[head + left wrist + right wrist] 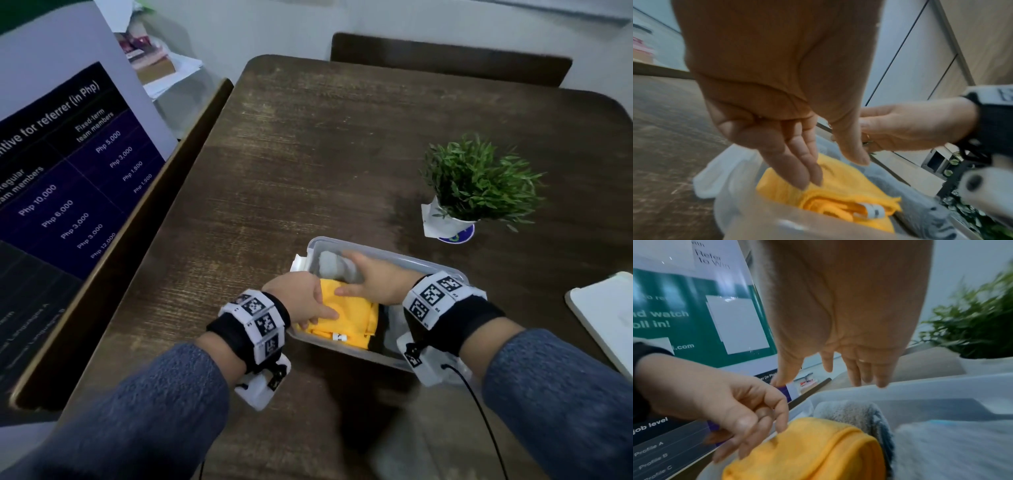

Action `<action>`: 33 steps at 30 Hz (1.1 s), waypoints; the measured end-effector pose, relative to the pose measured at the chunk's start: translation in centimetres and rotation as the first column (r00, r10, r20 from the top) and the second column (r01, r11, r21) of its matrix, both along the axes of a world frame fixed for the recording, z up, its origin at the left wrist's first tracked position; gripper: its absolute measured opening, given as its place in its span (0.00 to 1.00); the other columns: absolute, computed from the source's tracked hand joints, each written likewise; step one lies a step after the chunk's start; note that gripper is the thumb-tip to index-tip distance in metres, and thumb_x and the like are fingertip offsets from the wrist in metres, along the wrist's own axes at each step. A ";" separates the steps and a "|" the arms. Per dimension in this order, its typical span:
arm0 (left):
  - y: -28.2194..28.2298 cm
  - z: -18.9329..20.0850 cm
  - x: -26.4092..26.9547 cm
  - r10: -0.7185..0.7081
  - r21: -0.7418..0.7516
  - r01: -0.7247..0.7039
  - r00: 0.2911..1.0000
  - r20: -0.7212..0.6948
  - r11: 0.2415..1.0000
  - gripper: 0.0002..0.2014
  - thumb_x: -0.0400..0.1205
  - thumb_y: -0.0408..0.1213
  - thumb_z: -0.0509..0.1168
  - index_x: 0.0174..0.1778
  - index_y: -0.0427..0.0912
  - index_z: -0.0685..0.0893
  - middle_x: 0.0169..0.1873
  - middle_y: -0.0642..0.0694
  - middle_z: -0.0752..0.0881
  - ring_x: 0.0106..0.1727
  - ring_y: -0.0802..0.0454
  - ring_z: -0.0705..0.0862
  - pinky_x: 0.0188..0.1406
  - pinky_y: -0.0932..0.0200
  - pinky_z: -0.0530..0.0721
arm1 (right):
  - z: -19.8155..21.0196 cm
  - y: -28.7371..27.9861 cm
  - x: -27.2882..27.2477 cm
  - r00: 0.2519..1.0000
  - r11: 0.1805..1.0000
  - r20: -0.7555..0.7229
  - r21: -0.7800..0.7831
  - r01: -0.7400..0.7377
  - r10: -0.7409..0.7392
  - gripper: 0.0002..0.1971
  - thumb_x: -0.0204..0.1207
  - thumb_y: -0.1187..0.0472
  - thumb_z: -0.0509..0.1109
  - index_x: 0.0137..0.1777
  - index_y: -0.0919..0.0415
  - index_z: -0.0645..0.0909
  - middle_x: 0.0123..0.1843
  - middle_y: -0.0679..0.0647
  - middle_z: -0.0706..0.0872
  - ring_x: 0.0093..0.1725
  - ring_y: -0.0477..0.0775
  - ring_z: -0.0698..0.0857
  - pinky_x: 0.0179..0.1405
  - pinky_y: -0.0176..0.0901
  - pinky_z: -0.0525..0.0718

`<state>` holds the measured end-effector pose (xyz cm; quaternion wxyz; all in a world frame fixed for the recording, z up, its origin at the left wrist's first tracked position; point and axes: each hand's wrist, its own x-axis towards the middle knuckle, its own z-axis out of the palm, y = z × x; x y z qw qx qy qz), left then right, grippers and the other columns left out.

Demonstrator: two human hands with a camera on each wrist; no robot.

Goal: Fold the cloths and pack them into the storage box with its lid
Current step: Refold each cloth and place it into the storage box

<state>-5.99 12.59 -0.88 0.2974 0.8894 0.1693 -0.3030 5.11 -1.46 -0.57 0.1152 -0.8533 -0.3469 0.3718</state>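
Note:
A clear plastic storage box [411, 260] sits on the dark wooden table near me. Inside lies a folded yellow cloth [346, 322] at the near end, a rolled grey cloth [334, 265] at the far end and a pale grey cloth [951, 451] alongside. My left hand [318, 315] rests on the yellow cloth [849, 194] with straight fingers, thumb apart. Over the box my right hand [356, 274] is spread flat; its thumb touches the yellow cloth [818, 451] and its fingers reach over the grey roll [851, 412]. A flat white lid-like panel [606, 315] lies at the right edge.
A potted green plant [479, 185] stands behind and right of the box. A large printed board [68, 171] leans along the table's left side. A chair back [445, 58] is at the far edge. Something white [299, 262] sticks out at the box's far-left corner.

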 end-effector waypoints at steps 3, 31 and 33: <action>-0.1 1.4 -1.1 0.019 -0.156 -0.007 0.997 0.074 0.988 0.23 0.73 0.59 0.73 0.55 0.47 0.81 0.39 0.50 0.90 0.37 0.55 0.89 0.45 0.53 0.88 | 1.9 -3.5 -1.9 0.988 0.958 0.046 0.254 0.133 -0.149 0.41 0.73 0.42 0.73 0.82 0.51 0.60 0.79 0.52 0.69 0.78 0.52 0.68 0.76 0.45 0.68; -33.2 -0.3 -0.5 0.007 -0.338 0.079 0.969 0.246 0.938 0.25 0.78 0.55 0.70 0.64 0.44 0.75 0.45 0.48 0.83 0.42 0.50 0.87 0.30 0.58 0.85 | -2.1 -44.1 -9.6 0.462 0.470 0.121 0.036 0.882 -0.878 0.55 0.63 0.35 0.79 0.83 0.57 0.55 0.81 0.63 0.65 0.78 0.64 0.68 0.77 0.61 0.68; -36.4 -1.8 0.0 0.002 -0.365 0.058 0.987 0.161 0.929 0.26 0.79 0.53 0.69 0.67 0.42 0.74 0.45 0.47 0.83 0.41 0.51 0.86 0.28 0.63 0.83 | -3.4 -45.9 -9.3 0.467 0.467 0.011 -0.004 0.884 -0.884 0.55 0.63 0.37 0.79 0.83 0.56 0.54 0.81 0.63 0.66 0.77 0.64 0.71 0.75 0.60 0.71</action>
